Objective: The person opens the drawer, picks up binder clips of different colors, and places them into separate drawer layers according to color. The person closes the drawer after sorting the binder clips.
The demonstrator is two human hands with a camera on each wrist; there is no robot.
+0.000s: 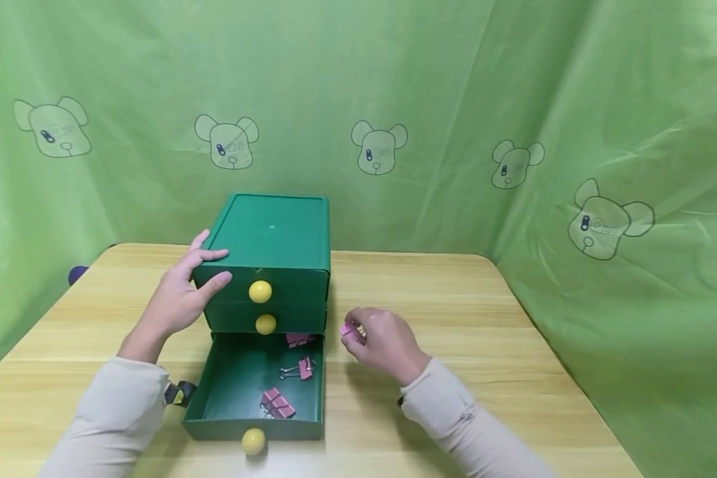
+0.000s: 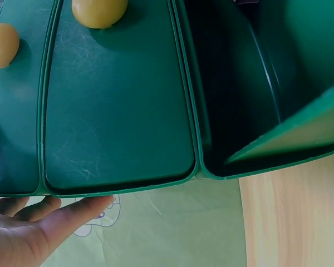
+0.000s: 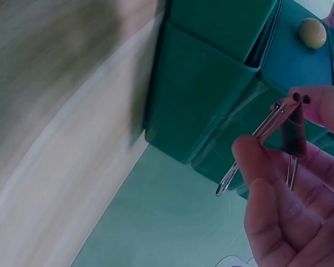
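A green desktop drawer cabinet (image 1: 269, 229) with yellow round knobs stands on the table, its bottom drawer (image 1: 230, 382) pulled out. My left hand (image 1: 176, 295) rests against the cabinet's upper left corner, thumb on the front and fingers at the top and side; in the left wrist view its fingers (image 2: 80, 211) lie along the side. To the right of the cabinet, my right hand (image 1: 388, 342) pinches a pink binder clip (image 1: 348, 329), whose wire handles show in the right wrist view. Inside the drawer lie pink binder clips (image 1: 279, 403), spread from front to back.
The upper two drawers, with their yellow knobs (image 1: 260, 291), are closed. Light wood tabletop (image 1: 430, 299) extends on both sides of the cabinet. A green curtain (image 1: 430, 79) with bear-head prints hangs behind and beside the table. A purple round thing (image 1: 78, 274) shows at the left edge.
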